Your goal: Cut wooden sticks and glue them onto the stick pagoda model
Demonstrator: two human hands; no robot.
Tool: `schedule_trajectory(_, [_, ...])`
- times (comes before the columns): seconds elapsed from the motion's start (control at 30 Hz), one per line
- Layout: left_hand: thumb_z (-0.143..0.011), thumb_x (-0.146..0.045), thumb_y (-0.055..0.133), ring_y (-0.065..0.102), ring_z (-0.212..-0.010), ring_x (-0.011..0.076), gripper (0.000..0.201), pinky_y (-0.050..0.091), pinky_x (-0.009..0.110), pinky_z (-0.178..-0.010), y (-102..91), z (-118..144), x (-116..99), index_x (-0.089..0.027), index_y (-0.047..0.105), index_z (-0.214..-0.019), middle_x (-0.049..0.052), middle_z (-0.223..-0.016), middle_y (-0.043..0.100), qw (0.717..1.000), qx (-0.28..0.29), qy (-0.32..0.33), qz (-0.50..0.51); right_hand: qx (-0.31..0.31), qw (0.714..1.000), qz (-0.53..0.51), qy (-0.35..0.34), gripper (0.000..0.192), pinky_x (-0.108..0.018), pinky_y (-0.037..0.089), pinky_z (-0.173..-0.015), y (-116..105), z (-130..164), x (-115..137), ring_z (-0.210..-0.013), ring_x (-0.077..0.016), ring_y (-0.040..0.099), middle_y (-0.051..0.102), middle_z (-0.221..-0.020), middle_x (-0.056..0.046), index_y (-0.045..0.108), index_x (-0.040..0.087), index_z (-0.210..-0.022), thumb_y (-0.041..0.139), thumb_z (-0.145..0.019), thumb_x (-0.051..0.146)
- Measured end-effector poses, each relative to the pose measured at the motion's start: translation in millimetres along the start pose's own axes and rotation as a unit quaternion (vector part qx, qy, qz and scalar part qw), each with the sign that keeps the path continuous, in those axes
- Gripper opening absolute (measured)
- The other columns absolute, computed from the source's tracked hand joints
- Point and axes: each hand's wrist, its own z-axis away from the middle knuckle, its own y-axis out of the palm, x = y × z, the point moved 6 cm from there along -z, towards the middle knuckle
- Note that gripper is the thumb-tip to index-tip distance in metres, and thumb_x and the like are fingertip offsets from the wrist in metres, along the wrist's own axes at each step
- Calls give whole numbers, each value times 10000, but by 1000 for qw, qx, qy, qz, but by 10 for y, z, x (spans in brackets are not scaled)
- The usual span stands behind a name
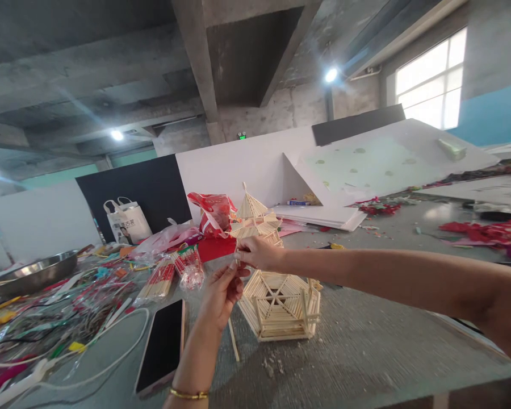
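we are raising both hands above the grey worktable (366, 346), fingertips meeting. our left hand (222, 292) is pinching a thin wooden stick (233, 339) that is hanging down toward the tabletop, and our right hand (258, 253) is pinching closed at the same spot; what it is gripping is too small to tell. just below the hands, a hexagonal stick-built base (281, 307) is sitting on the table, and a stick-built pagoda roof (255, 218) is standing behind it. a smartphone (162, 346) is lying face up toward the near edge, beside a white cable (111, 363). bundled red-tipped sticks (159, 281) are lying further left.
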Motion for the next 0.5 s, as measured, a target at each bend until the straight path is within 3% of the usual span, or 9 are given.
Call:
schedule_trajectory(0.17, [-568, -369, 765, 419, -370, 17, 291, 250, 140, -345, -15, -21, -11, -136, 610, -644, -16, -561, 616, 998, -33, 40, -39, -5, 1000, 4, -13, 175, -182, 278, -441, 71, -13, -44, -437, -45, 385, 445, -466, 62, 471, 146, -605, 517, -771, 179])
schedule_trajectory(0.3, [-587, -392, 743, 398, -360, 25, 290, 244, 158, -337, -24, -18, -53, -157, 578, -624, -34, -540, 578, 994, -46, 73, -68, 26, 999, -14, -17, 210, -168, 339, -416, 80, 11, -27, -394, -45, 424, 494, -488, 52, 485, 149, -684, 461, -840, 288])
schedule_trajectory(0.4, [-622, -390, 713, 391, -365, 26, 267, 257, 165, -345, -30, -12, -79, -167, 568, -636, -36, -556, 570, 991, -45, 88, -85, 23, 1000, 3, -8, 276, -178, 376, -409, -156, 68, -31, -396, -62, 467, 532, -515, 35, 478, 157, -738, 413, -864, 395])
schedule_trajectory(0.5, [-662, -399, 675, 389, -378, 33, 261, 267, 166, -352, -20, -3, -93, -167, 560, -630, -41, -539, 547, 988, -37, 104, -105, -14, 998, 65, 11, 276, -187, 374, -428, -608, 158, -133, -418, -69, 473, 538, -538, 24, 487, 160, -765, 395, -871, 397])
